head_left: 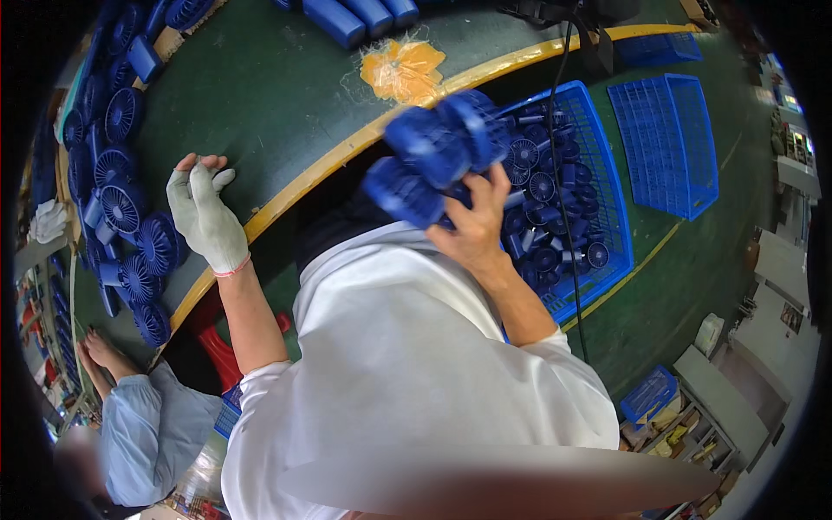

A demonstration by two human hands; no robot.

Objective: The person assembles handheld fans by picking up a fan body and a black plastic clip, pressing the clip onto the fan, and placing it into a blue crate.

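Note:
My right hand (475, 221), bare, is closed around several blue handheld fans (425, 143), blurred by motion. They are above the gap between the table's edge and a blue crate (617, 217) full of similar small blue fans (555, 195). Over the green tabletop (260, 95) is my left hand (206, 212), in a white glove with bare fingertips. Its fingers are loosely bent and apart from the thumb, and I see nothing in them. Nearest to it, on the left, lies a heap of blue fans (130, 208) with round grilles.
Orange tape (403, 71) sticks to the tabletop near its yellow edge (338, 156). Several blue fan handles (351, 17) lie at the far side. A black cable (555, 113) hangs across the full crate. Another blue crate (667, 147) stands right. A co-worker's blue sleeve (143, 433) is lower left.

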